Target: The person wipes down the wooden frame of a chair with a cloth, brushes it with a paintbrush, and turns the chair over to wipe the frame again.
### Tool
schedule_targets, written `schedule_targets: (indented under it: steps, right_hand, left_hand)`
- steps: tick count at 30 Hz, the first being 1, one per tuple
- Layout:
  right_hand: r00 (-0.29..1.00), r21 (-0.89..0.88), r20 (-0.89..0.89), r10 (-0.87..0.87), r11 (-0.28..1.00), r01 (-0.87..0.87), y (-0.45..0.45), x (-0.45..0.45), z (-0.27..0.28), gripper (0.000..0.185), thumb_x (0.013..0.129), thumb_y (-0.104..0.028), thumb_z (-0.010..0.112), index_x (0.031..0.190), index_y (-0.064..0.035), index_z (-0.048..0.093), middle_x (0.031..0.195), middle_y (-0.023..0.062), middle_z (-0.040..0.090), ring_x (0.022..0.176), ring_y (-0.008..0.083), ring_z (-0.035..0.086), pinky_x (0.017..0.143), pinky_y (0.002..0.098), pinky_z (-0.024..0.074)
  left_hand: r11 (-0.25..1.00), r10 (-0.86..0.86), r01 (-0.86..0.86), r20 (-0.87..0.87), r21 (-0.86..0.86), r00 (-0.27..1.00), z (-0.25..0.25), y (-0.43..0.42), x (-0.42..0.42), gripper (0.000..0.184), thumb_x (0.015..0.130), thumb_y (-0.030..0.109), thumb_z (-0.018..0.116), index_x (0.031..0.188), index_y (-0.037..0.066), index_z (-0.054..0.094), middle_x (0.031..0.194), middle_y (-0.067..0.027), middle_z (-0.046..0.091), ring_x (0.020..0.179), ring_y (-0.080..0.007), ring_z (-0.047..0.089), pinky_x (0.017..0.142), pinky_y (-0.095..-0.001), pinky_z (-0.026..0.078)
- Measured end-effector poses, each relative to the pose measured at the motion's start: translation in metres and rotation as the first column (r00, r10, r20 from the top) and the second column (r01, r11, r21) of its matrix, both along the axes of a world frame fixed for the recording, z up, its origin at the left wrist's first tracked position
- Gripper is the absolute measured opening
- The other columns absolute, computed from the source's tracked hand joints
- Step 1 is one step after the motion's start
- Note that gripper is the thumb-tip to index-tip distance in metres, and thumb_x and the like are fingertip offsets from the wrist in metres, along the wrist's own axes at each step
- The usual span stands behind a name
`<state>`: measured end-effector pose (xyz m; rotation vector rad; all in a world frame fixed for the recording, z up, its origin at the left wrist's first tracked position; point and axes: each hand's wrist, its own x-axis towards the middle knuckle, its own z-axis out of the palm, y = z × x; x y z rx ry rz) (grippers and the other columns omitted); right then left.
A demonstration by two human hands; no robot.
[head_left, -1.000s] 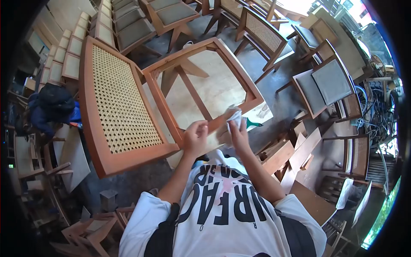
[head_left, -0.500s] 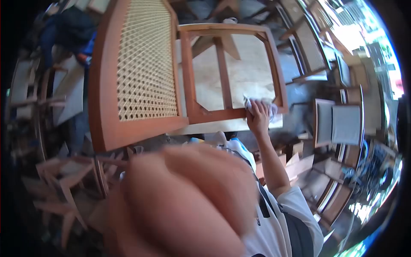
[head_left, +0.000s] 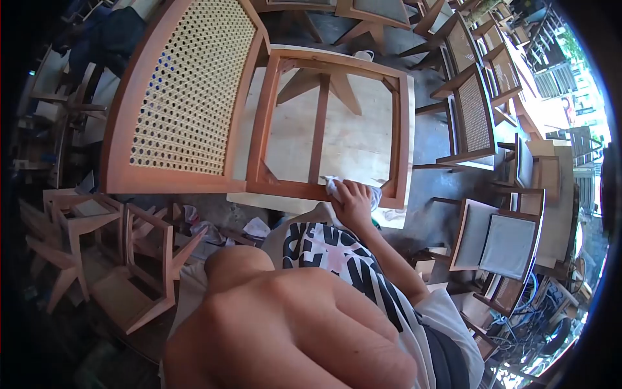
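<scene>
One cloth point(head_left: 333, 188) gripped by right hand point(head_left: 356, 205) | left hand point(head_left: 291, 318) since raised (grip unclear)

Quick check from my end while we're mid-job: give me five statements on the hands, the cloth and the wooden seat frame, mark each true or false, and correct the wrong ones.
1. The right hand holds a white cloth against the seat frame. True.
2. The white cloth is spread out flat. False: it is bunched under the right hand.
3. The left hand is up close to the camera. True.
4. A cushion fills the seat frame. False: it is open, and a pale board shows through.
5. The cane backrest is right of the seat frame in the picture. False: the cane backrest is on its left.
</scene>
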<state>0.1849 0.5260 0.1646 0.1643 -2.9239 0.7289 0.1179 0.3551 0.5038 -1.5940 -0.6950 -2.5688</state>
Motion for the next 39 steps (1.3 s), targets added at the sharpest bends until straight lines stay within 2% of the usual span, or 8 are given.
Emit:
schedule_targets:
  steps: [5,7,19,21,25,28,35,39]
  right_hand:
    - [0.994,-0.064,0.030,0.106,0.993,-0.103,0.015,-0.001,-0.006,0.043,0.086,-0.027,0.066,0.126,-0.0133,0.057,0.123,0.0170,0.055,0.117,0.0377,0.050,0.101,0.0561,0.0343]
    - [0.990,-0.047,0.016,0.142,0.989,-0.141,0.020,-0.001,-0.005,0.049,0.083,-0.027,0.069,0.129,-0.0129,0.057,0.124,0.0163,0.055,0.116,0.0373,0.051,0.100,0.0528,0.0353]
    - [0.959,-0.096,-0.003,0.282,0.955,-0.281,0.044,-0.007,-0.013,0.050,0.084,-0.030,0.069,0.130,-0.0146,0.056,0.124,0.0147,0.056,0.115,0.0361,0.053,0.098,0.0511,0.0397]
    - [0.948,-0.120,0.116,0.295,0.952,-0.282,0.047,-0.008,-0.012,0.046,0.088,-0.028,0.065,0.132,-0.0156,0.054,0.128,0.0147,0.054,0.121,0.0363,0.049,0.103,0.0526,0.0371]
    - [0.936,-0.121,0.199,0.290,0.955,-0.270,0.051,-0.011,-0.011,0.048,0.089,-0.027,0.064,0.134,-0.0161,0.053,0.129,0.0136,0.055,0.121,0.0359,0.050,0.104,0.0523,0.0369]
    - [0.958,-0.094,0.095,0.270,0.961,-0.262,0.052,-0.015,-0.017,0.049,0.085,-0.029,0.067,0.130,-0.0138,0.057,0.119,0.0122,0.061,0.110,0.0356,0.057,0.094,0.0505,0.0435]
    - [0.948,-0.123,0.127,0.292,0.953,-0.277,0.051,-0.019,-0.012,0.045,0.087,-0.028,0.063,0.129,-0.0126,0.057,0.117,0.0138,0.061,0.108,0.0365,0.056,0.095,0.0488,0.0418]
    - [0.948,-0.116,0.136,0.289,0.955,-0.274,0.050,-0.020,-0.011,0.044,0.087,-0.029,0.063,0.128,-0.0123,0.058,0.117,0.0137,0.062,0.108,0.0361,0.057,0.095,0.0483,0.0420]
  left_hand:
    - [1.000,0.013,-0.013,-0.017,-0.002,1.000,-0.002,0.036,0.007,0.008,0.086,0.001,0.065,0.090,0.007,0.064,0.084,-0.0040,0.058,0.067,-0.0150,0.056,0.058,-0.0247,0.045]
    - [1.000,0.014,-0.014,-0.028,-0.007,1.000,0.002,0.048,0.008,0.008,0.086,0.001,0.065,0.090,0.008,0.064,0.084,-0.0036,0.058,0.066,-0.0149,0.056,0.057,-0.0245,0.045]
    - [0.997,0.061,-0.063,-0.058,-0.035,0.996,0.016,0.087,0.015,0.008,0.086,0.003,0.067,0.086,0.011,0.066,0.083,-0.0013,0.058,0.063,-0.0144,0.055,0.052,-0.0236,0.043]
    - [0.997,0.059,-0.062,-0.062,-0.043,0.996,0.019,0.090,0.015,0.008,0.086,0.003,0.067,0.085,0.011,0.066,0.083,-0.0009,0.058,0.063,-0.0143,0.055,0.051,-0.0234,0.042]
    - [0.993,0.089,-0.094,-0.068,-0.074,0.994,0.027,0.090,0.016,0.009,0.085,0.004,0.068,0.084,0.012,0.067,0.083,-0.0002,0.058,0.062,-0.0142,0.055,0.049,-0.0231,0.042]
    - [0.987,0.113,-0.120,-0.061,-0.110,0.992,0.032,0.086,0.019,0.009,0.085,0.004,0.068,0.083,0.013,0.067,0.083,0.0004,0.058,0.061,-0.0141,0.054,0.048,-0.0229,0.041]
    - [0.982,0.102,-0.112,-0.071,-0.153,0.992,0.039,0.080,0.016,0.012,0.085,0.004,0.069,0.080,0.014,0.067,0.081,0.0012,0.058,0.060,-0.0134,0.054,0.045,-0.0221,0.039]
    - [0.981,0.117,-0.135,-0.132,-0.136,0.984,0.037,0.079,0.013,0.012,0.083,0.003,0.070,0.079,0.014,0.067,0.081,0.0018,0.058,0.059,-0.0129,0.054,0.046,-0.0225,0.038]
